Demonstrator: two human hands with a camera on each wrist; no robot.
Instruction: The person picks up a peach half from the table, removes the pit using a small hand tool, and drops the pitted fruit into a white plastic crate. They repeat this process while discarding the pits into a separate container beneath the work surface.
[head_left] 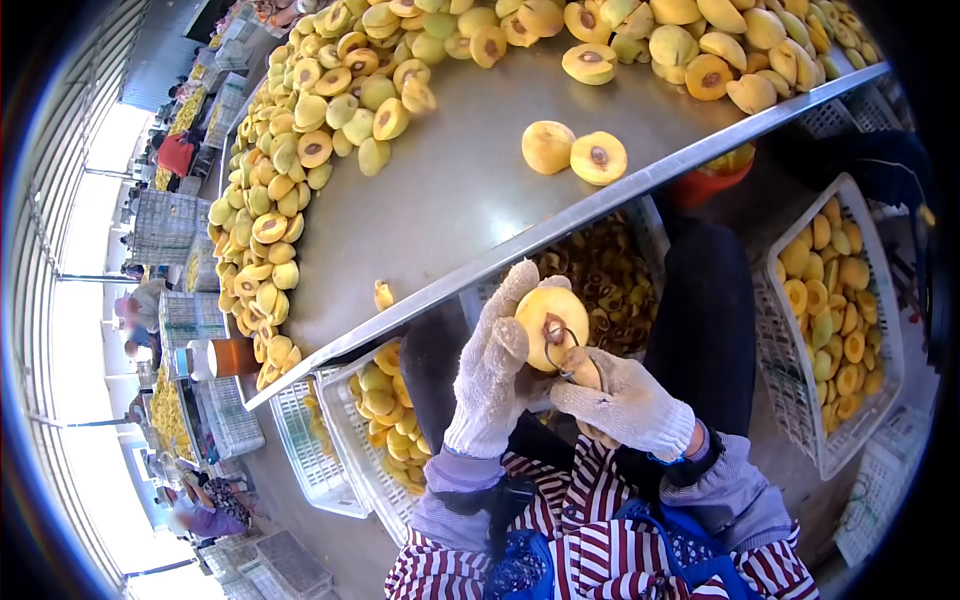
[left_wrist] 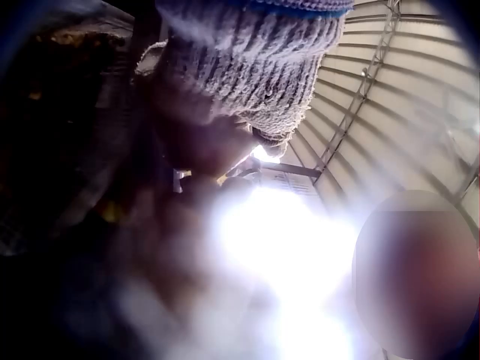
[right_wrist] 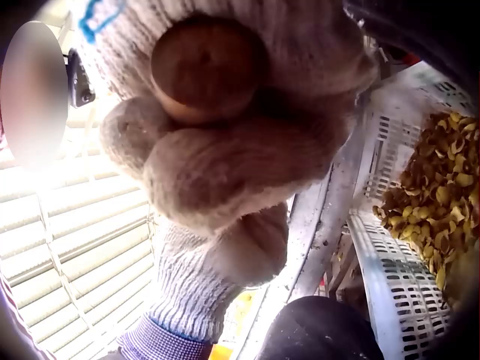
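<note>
Gloved left hand [head_left: 492, 370] grips a peach half [head_left: 551, 315], cut face up, below the worktop [head_left: 450, 190] edge. Gloved right hand [head_left: 625, 400], at the fruit's 4 o'clock, clenches a wooden-handled pitting tool [head_left: 578, 368], its loop at the pit. Crate of peach halves [head_left: 835, 300] at 3 o'clock.

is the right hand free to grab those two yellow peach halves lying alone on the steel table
Probably not yet. The right hand grips a wooden-handled pitting tool set into the peach half held by the left hand. The two yellow peach halves lie unobstructed on the steel table.
</note>
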